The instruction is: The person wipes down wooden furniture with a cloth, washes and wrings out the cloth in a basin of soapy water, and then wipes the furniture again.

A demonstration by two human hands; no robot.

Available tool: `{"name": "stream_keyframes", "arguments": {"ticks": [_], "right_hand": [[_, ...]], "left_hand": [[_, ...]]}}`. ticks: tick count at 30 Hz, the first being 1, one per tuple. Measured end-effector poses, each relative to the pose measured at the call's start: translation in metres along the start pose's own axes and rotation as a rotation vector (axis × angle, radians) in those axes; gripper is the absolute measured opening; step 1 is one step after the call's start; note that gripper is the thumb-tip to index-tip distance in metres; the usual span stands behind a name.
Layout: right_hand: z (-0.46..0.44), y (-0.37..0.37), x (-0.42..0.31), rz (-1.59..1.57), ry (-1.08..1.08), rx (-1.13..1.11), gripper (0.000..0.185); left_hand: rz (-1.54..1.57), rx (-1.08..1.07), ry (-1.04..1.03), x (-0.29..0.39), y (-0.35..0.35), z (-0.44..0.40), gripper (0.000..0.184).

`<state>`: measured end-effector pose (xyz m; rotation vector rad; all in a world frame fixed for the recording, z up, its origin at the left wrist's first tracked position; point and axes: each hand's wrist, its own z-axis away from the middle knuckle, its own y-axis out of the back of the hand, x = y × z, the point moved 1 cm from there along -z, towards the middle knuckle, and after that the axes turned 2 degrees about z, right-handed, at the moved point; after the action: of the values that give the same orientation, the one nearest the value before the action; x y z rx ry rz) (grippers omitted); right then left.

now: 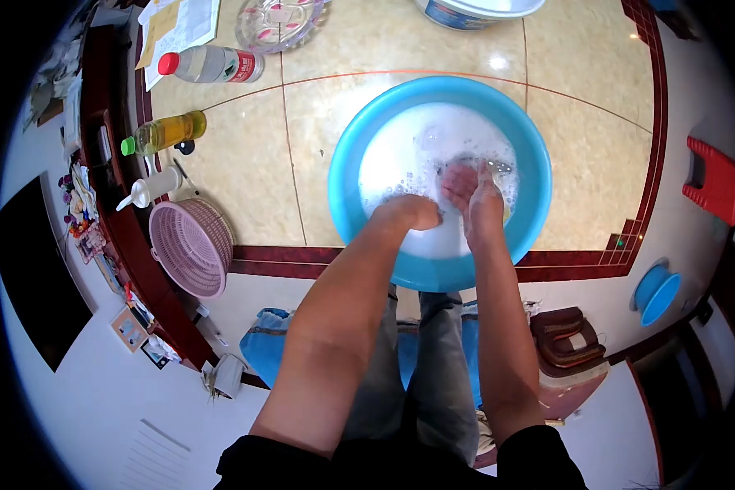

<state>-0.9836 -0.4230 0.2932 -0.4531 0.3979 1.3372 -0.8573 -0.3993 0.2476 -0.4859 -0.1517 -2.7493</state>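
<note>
A blue basin (345,192) holds water covered in white suds (433,135). My left hand (416,214) is partly sunk in the foam at the near left, with its fingers hidden. Beside it, my right hand (486,204) is at the near right, with the thumb raised and bent fingers partly in the suds. A clear, shiny edge (500,167) shows by the right thumb. It seems to belong to a see-through thing in that hand, but foam hides its kind.
On the tiled tabletop (237,155) are a red-capped bottle (212,64), a bottle of yellow liquid (167,131), a pump bottle (153,186), a pink basket (189,245), a clear dish (278,24) and a white tub (474,11). A red stool (717,180) stands right.
</note>
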Motion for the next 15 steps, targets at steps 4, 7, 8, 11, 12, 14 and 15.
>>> {"name": "stream_keyframes", "arguments": {"ticks": [4, 7, 8, 11, 12, 14, 15], "right_hand": [[0.012, -0.001, 0.007, 0.017, 0.01, -0.132, 0.056], [0.045, -0.013, -0.004, 0.135, -0.014, -0.295, 0.053], [0.053, -0.016, -0.007, 0.182, -0.031, -0.34, 0.052], [0.049, 0.005, -0.004, 0.195, -0.058, -0.284, 0.048], [0.043, 0.014, -0.002, 0.212, -0.009, -0.217, 0.047], [0.024, 0.034, 0.004, 0.247, 0.088, -0.083, 0.045], [0.014, 0.044, 0.008, 0.249, 0.142, 0.013, 0.044]], "left_hand": [[0.143, 0.027, 0.137, 0.01, 0.017, 0.039, 0.054], [0.151, 0.153, -0.061, -0.027, -0.025, -0.024, 0.054], [0.122, 0.209, -0.192, -0.041, -0.04, -0.051, 0.053], [0.124, 0.298, -0.197, -0.032, -0.028, -0.01, 0.051], [0.081, 0.216, -0.158, -0.024, -0.021, -0.008, 0.05], [-0.004, 0.053, -0.08, -0.006, -0.007, -0.01, 0.05], [-0.004, 0.063, -0.087, -0.004, -0.004, -0.005, 0.05]]}}
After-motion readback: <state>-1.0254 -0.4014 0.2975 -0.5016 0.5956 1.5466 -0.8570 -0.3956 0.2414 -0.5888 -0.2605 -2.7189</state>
